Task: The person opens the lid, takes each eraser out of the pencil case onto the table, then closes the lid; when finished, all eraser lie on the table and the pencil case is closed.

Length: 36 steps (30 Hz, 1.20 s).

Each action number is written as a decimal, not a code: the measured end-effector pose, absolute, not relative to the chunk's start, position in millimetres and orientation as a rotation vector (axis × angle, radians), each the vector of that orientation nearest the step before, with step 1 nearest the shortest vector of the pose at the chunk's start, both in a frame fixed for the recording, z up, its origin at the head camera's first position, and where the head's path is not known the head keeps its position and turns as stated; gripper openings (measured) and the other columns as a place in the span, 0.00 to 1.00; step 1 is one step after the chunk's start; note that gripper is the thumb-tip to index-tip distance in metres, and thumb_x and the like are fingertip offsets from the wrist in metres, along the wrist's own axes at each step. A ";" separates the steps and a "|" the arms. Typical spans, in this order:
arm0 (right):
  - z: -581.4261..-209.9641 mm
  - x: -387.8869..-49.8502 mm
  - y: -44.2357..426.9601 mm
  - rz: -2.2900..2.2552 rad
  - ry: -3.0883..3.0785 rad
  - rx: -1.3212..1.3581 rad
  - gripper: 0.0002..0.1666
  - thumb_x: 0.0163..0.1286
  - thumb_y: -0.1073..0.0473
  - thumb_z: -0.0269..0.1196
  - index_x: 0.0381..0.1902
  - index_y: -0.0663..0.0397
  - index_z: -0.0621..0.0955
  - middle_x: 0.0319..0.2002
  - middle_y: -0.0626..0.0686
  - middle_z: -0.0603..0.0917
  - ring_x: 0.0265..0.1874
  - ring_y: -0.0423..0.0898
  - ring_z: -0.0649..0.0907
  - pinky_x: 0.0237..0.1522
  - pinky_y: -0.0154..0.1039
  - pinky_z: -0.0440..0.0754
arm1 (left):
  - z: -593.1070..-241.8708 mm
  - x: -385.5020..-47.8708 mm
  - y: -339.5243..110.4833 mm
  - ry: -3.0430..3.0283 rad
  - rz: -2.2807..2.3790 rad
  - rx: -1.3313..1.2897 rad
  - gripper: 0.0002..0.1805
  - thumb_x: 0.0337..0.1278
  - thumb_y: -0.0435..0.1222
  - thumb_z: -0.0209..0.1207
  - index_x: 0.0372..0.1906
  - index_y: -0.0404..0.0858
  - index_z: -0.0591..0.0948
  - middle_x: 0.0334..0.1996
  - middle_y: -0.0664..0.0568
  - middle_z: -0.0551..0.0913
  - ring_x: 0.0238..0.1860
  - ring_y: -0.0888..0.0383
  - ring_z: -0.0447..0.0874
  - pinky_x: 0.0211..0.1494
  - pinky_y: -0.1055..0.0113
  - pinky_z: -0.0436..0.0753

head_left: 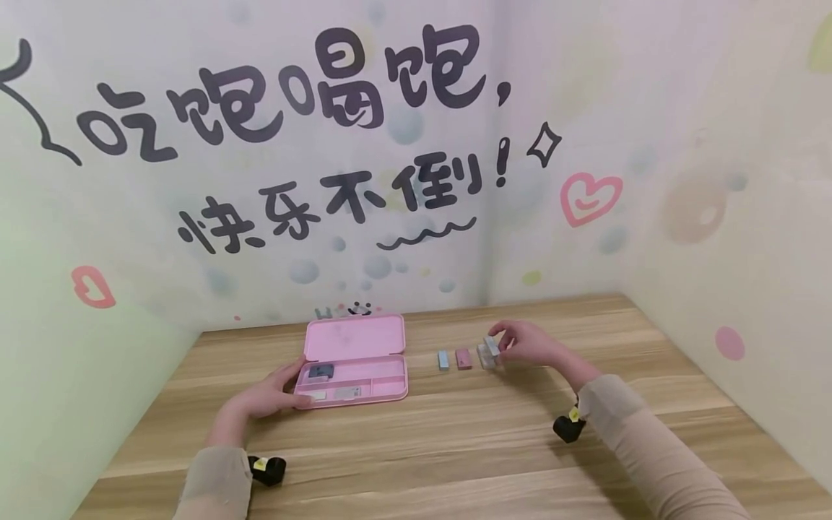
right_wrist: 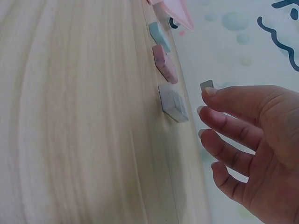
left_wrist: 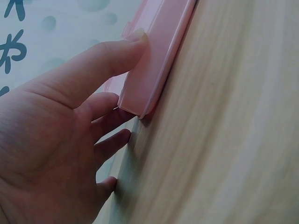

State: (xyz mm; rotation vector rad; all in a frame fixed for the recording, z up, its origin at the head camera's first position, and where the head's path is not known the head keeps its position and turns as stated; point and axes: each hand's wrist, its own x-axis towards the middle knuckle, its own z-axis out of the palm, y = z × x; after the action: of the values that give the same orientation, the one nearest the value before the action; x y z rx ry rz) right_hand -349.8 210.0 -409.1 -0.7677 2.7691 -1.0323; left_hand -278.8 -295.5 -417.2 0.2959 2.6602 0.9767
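A pink pencil case (head_left: 390, 397) lies with its lid (head_left: 354, 337) raised at the back. My left hand (head_left: 263, 396) holds its left end; in the left wrist view the thumb (left_wrist: 135, 46) presses on the front wall. Inside are a dark grey eraser (head_left: 321, 371) and two whitish pieces, one a labelled block (head_left: 347, 393). To the right, my right hand (head_left: 529, 344) pinches a small grey-white eraser (head_left: 492, 347), mostly hidden by the thumb in the right wrist view. Just below it, a white eraser (right_wrist: 172, 103) sits on the table.
A pink eraser (head_left: 463, 359) and a light blue eraser (head_left: 443, 360) lie in a row between the case and the white eraser. The wooden table (head_left: 403, 462) meets a printed wall sheet (head_left: 442, 238) close behind the case. Side walls rise left and right.
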 end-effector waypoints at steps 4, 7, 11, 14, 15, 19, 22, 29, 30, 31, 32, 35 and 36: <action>-409.6 -350.6 214.2 -0.997 2.789 -0.747 0.23 0.54 0.68 0.66 0.50 0.60 0.78 0.29 0.46 0.82 0.31 0.44 0.80 0.39 0.42 0.78 | -417.1 -279.3 -295.6 2.661 0.977 0.302 0.56 0.51 0.51 0.68 0.77 0.36 0.48 0.73 0.29 0.46 0.71 0.29 0.42 0.66 0.31 0.50; -409.9 -351.7 217.5 -0.989 2.797 -0.752 0.23 0.54 0.68 0.66 0.50 0.60 0.78 0.29 0.46 0.82 0.32 0.44 0.80 0.39 0.43 0.78 | -417.0 -279.7 -295.9 2.666 0.974 0.308 0.56 0.51 0.51 0.68 0.77 0.36 0.48 0.73 0.29 0.45 0.71 0.28 0.42 0.66 0.31 0.49; -410.9 -353.2 222.3 -0.974 2.806 -0.747 0.24 0.54 0.68 0.66 0.50 0.61 0.78 0.29 0.46 0.82 0.32 0.44 0.80 0.40 0.43 0.78 | -417.6 -280.2 -296.7 2.670 0.963 0.308 0.56 0.51 0.52 0.67 0.77 0.36 0.48 0.73 0.28 0.45 0.71 0.28 0.41 0.65 0.31 0.49; -411.5 -353.8 225.6 -0.965 2.806 -0.740 0.24 0.54 0.68 0.66 0.51 0.61 0.78 0.29 0.46 0.83 0.33 0.44 0.81 0.41 0.44 0.78 | -418.8 -280.7 -297.5 2.668 0.959 0.302 0.56 0.51 0.52 0.67 0.77 0.36 0.48 0.73 0.28 0.44 0.71 0.28 0.40 0.65 0.30 0.49; -411.8 -354.0 226.4 -0.970 2.803 -0.735 0.24 0.54 0.68 0.67 0.51 0.62 0.78 0.29 0.46 0.83 0.33 0.44 0.81 0.41 0.44 0.78 | -419.3 -280.9 -297.9 2.666 0.959 0.300 0.56 0.51 0.52 0.67 0.77 0.37 0.48 0.73 0.28 0.44 0.71 0.28 0.40 0.65 0.31 0.49; -413.0 -354.3 229.3 -0.974 2.797 -0.709 0.24 0.54 0.68 0.67 0.51 0.62 0.78 0.31 0.48 0.83 0.34 0.45 0.81 0.41 0.44 0.78 | -420.7 -281.5 -298.7 2.668 0.960 0.299 0.56 0.51 0.52 0.67 0.77 0.37 0.48 0.73 0.29 0.45 0.71 0.28 0.41 0.65 0.31 0.49; -414.6 -354.2 231.0 -0.970 2.796 -0.689 0.24 0.55 0.68 0.67 0.52 0.63 0.78 0.31 0.48 0.83 0.34 0.45 0.80 0.40 0.43 0.78 | -421.3 -281.6 -299.0 2.673 0.956 0.303 0.56 0.51 0.52 0.67 0.77 0.36 0.48 0.73 0.29 0.45 0.71 0.28 0.41 0.65 0.31 0.50; -419.4 -355.0 234.3 -1.030 2.752 -0.622 0.25 0.56 0.69 0.67 0.52 0.65 0.76 0.31 0.51 0.83 0.31 0.45 0.79 0.33 0.39 0.78 | -420.4 -280.8 -298.4 2.678 0.948 0.305 0.56 0.52 0.52 0.67 0.77 0.36 0.48 0.73 0.29 0.45 0.71 0.28 0.41 0.65 0.30 0.50; -420.3 -355.1 234.9 -1.043 2.745 -0.599 0.25 0.56 0.69 0.68 0.52 0.65 0.76 0.32 0.52 0.82 0.30 0.45 0.79 0.33 0.39 0.78 | -420.0 -280.5 -298.0 2.677 0.947 0.305 0.56 0.52 0.52 0.67 0.77 0.36 0.48 0.73 0.29 0.46 0.71 0.28 0.42 0.65 0.30 0.50; -420.9 -355.2 235.2 -1.044 2.745 -0.589 0.25 0.56 0.69 0.68 0.52 0.65 0.76 0.32 0.52 0.82 0.30 0.45 0.79 0.33 0.39 0.78 | -419.6 -280.2 -297.7 2.677 0.948 0.303 0.56 0.52 0.52 0.67 0.77 0.36 0.48 0.73 0.29 0.46 0.71 0.28 0.42 0.65 0.30 0.50; -421.6 -355.3 235.7 -1.049 2.742 -0.583 0.25 0.56 0.69 0.68 0.52 0.64 0.76 0.32 0.52 0.82 0.30 0.45 0.79 0.32 0.39 0.78 | -419.2 -279.9 -297.4 2.677 0.948 0.303 0.56 0.52 0.52 0.67 0.77 0.36 0.48 0.73 0.29 0.46 0.71 0.28 0.42 0.65 0.30 0.50; -423.9 -355.5 236.7 -1.054 2.738 -0.577 0.25 0.56 0.69 0.68 0.53 0.64 0.77 0.31 0.53 0.82 0.29 0.46 0.78 0.32 0.40 0.78 | -418.1 -278.8 -296.4 2.679 0.946 0.302 0.56 0.51 0.52 0.67 0.77 0.36 0.48 0.73 0.29 0.46 0.71 0.28 0.42 0.65 0.31 0.50; -424.5 -355.7 236.9 -1.055 2.737 -0.575 0.25 0.56 0.69 0.68 0.53 0.64 0.77 0.31 0.53 0.81 0.29 0.46 0.78 0.32 0.40 0.78 | -417.8 -278.5 -296.1 2.679 0.949 0.302 0.56 0.51 0.52 0.67 0.77 0.36 0.48 0.73 0.28 0.46 0.71 0.28 0.42 0.65 0.31 0.50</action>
State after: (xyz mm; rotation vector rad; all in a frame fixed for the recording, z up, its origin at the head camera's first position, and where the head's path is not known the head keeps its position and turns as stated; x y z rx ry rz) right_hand -355.7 236.9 -424.5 -0.5752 2.7369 -1.0550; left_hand -278.5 -296.1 -417.8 0.3016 2.6789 0.9489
